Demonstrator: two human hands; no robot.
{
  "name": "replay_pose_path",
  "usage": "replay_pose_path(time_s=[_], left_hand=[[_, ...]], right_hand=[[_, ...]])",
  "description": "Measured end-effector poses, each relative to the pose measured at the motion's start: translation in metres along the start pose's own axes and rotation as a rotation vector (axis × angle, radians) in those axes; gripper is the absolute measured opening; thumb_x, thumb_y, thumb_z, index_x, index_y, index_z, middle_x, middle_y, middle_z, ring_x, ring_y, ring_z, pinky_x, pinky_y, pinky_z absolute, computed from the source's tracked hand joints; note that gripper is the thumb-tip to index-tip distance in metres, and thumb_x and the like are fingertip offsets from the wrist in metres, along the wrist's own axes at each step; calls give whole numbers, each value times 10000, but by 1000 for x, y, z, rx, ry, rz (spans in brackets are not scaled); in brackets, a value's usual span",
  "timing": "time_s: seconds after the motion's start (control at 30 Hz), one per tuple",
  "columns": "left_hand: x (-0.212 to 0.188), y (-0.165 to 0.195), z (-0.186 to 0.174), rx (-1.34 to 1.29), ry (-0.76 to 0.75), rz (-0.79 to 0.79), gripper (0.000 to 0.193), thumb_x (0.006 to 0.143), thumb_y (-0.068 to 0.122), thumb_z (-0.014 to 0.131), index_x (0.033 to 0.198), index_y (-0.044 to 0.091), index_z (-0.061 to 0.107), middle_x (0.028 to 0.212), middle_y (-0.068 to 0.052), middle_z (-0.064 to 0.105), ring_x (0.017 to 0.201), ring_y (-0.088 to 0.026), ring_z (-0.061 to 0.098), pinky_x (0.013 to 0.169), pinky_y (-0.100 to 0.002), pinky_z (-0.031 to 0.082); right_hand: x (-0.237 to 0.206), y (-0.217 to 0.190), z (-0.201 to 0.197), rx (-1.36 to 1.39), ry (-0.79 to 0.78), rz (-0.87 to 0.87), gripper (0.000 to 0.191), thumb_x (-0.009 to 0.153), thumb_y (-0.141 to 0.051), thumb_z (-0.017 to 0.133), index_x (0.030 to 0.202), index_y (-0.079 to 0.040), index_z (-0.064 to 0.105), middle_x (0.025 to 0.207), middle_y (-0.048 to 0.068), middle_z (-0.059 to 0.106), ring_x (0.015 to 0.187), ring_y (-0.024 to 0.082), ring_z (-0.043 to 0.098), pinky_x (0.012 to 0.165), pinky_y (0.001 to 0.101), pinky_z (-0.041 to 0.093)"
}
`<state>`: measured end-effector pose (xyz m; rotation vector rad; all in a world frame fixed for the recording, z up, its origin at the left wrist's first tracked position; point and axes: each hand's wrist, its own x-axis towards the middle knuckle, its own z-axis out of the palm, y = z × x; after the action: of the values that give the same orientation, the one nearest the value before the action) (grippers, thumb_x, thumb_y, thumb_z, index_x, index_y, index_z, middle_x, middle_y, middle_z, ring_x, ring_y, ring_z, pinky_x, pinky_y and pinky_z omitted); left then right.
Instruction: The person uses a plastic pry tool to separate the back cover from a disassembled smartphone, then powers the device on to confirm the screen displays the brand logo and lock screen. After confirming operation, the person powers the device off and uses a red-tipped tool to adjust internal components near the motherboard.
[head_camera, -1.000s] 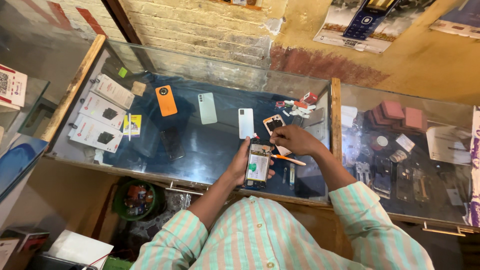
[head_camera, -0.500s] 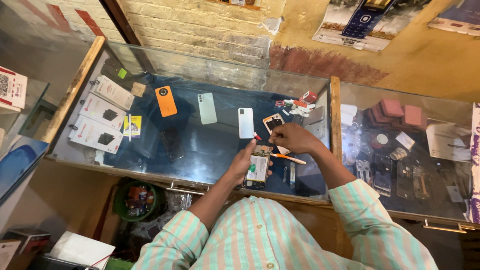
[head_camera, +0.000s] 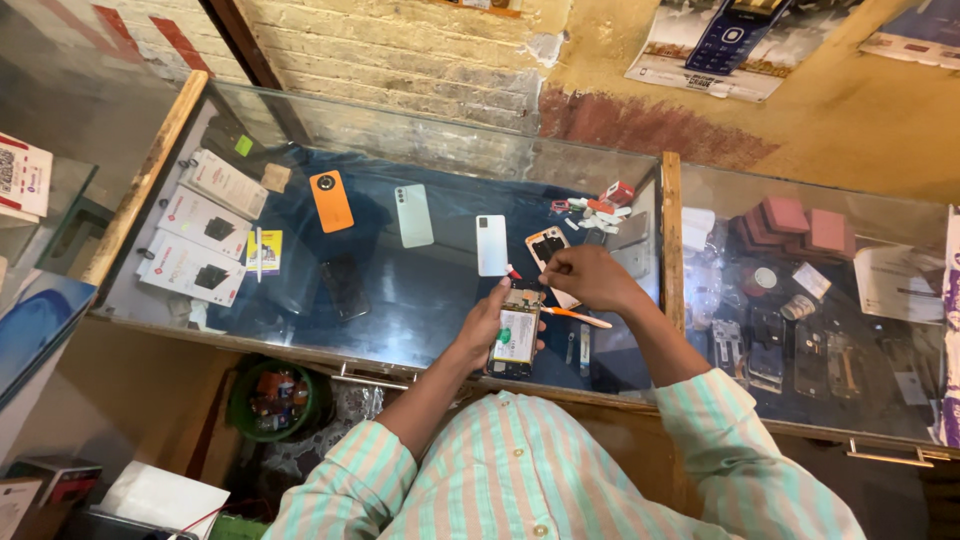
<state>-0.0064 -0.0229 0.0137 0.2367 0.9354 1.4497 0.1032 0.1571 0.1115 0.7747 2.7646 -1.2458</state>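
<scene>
My left hand (head_camera: 487, 322) grips an opened phone (head_camera: 516, 335) with its back off, battery and board showing, held just above the glass counter (head_camera: 400, 290). My right hand (head_camera: 590, 278) is closed on a thin tool with a red tip (head_camera: 514, 273) that points at the phone's top edge. An orange-handled tool (head_camera: 578, 317) lies under my right wrist. A removed back cover with an orange rim (head_camera: 548, 245) rests on the glass just beyond my hands.
Inside the case lie an orange phone (head_camera: 331, 201), a pale green phone (head_camera: 413, 215), a white phone (head_camera: 491, 244) and white boxes (head_camera: 200, 225). Small red and white parts (head_camera: 600, 206) sit far right. A second case (head_camera: 810, 290) holds pink cases and spare parts. A green bucket (head_camera: 272, 400) stands below.
My right hand has shifted slightly left and brought the red-tipped tool closer to the phone's top edge. The left hand keeps hold of the phone in nearly the same place.
</scene>
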Motion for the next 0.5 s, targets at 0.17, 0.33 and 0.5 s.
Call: replay_pose_path(time_s=[0.17,0.33,0.5], left_hand=[[0,-1,0,-55,14,-29,670,1030,591,398,1245,0,631,886,-213,738,696,-349,753,583,-423,625],[0,-2,3,-72,28,-26,667,1040,577,414,1219,-25,639,880,-221,734,690,-350,753,592,-418,626],[-2,-2,4,-91,8,-1,661,1043,568,427,1220,-31,642,874,-218,728,678,-343,749,587,-415,624]], right_hand=[[-3,9,8,340,-34,123,234,898,-245,749,1000,-34,764,748,36,669,652,88,599,576,273,515],[-1,20,25,430,-50,162,224,902,-216,750,1001,-17,780,714,14,676,625,75,589,549,236,470],[1,31,36,548,-38,127,197,914,-181,744,992,-4,779,725,4,673,638,61,585,550,222,465]])
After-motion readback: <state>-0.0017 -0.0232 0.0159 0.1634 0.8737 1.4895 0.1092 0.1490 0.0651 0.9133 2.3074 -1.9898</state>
